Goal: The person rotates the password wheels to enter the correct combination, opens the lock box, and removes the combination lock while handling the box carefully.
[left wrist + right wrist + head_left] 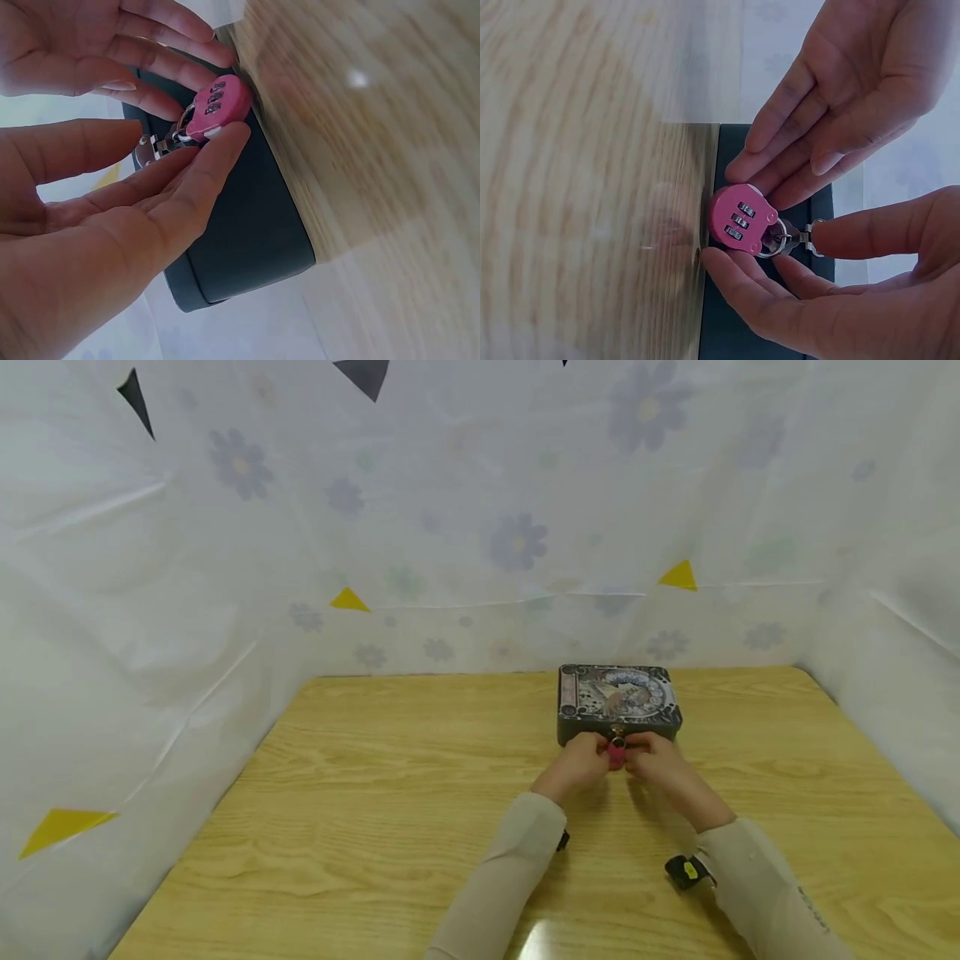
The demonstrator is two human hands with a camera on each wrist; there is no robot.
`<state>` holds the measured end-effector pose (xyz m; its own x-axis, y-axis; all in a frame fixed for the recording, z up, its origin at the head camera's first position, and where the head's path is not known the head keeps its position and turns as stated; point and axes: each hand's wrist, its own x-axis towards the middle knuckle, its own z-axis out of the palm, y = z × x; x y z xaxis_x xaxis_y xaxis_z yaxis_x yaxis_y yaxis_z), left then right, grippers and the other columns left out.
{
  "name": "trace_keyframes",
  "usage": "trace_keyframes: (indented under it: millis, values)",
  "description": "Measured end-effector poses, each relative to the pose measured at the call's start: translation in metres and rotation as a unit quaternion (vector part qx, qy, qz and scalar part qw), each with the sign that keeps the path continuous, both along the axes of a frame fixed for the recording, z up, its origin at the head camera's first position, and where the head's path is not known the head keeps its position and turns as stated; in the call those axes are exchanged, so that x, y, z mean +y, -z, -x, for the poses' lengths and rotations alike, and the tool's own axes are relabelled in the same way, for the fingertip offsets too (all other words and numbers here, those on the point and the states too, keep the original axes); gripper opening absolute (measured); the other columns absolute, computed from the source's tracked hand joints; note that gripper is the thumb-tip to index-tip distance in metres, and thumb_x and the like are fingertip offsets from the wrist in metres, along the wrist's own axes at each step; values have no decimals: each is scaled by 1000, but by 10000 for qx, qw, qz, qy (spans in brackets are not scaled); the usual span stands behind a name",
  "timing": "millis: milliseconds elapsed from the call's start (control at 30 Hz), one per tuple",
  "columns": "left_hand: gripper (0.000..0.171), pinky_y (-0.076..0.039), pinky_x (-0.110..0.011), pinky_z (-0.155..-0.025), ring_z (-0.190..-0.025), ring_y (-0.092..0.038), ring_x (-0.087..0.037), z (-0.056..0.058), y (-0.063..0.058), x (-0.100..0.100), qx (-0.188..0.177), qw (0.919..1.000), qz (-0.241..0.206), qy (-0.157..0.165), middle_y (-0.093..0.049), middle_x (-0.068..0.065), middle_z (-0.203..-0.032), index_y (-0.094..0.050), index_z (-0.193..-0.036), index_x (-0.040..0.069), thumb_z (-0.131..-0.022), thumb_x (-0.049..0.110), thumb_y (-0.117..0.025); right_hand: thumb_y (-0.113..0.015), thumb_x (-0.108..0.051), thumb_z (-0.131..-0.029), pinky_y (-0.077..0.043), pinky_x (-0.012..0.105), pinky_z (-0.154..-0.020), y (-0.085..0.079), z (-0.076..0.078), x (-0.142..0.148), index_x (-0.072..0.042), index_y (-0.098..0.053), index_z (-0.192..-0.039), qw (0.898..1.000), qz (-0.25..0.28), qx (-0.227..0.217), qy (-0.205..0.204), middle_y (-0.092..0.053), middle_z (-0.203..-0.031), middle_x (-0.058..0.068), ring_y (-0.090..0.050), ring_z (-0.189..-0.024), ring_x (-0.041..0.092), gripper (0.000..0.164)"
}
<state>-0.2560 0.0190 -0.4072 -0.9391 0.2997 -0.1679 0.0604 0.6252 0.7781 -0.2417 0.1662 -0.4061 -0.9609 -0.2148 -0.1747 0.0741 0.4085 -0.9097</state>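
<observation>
A pink, round combination padlock (739,219) with three number dials hangs by its shackle at the metal clasp (804,238) on a box's front. The dark box (615,693) has a picture on its lid, which is down. My left hand (127,225) touches the padlock's left side with nearly straight fingertips, its thumb apart from the lock. From the other side my right hand (855,285) touches the padlock with its fingertips, thumb extended beside the clasp. Whether the shackle is locked I cannot tell.
The box stands near the back of a wood-grain table (375,793), right of the middle. White flowered sheeting (480,510) rises behind the table and at both sides. A black wrist device (686,872) is at my right sleeve.
</observation>
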Motion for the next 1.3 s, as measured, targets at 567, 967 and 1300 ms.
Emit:
trace_keyframes:
  millis: [567,967,1300]
  values:
    - [28,-42,-24,-63,-73,-50,-13,-2,4,0,-155,9993,-270,-224,-64,-10,-111,-64,-119,-3,-95,4,-52,-39,2,-94,-52,44,-88,0,2,2,28,-33,-129,9999,63,-90,37,-44,-124,42,-59,-102,36,44]
    - [21,-47,-23,-65,-73,-52,-12,0,8,2,-194,9967,-647,-448,-66,-10,-100,-66,-109,-5,-92,4,-57,-36,-1,-99,-55,35,-83,2,2,6,27,-39,-126,9997,217,-124,34,-46,-124,39,-60,-95,22,39]
    - [16,-59,-34,-67,-76,-69,-35,5,12,11,-821,9706,-2014,-1030,-61,-11,-73,-64,-96,-14,-91,-7,-51,-40,-5,-100,-54,25,-70,2,9,7,23,-51,-116,9983,529,-261,27,-62,-95,12,-56,-77,8,34]
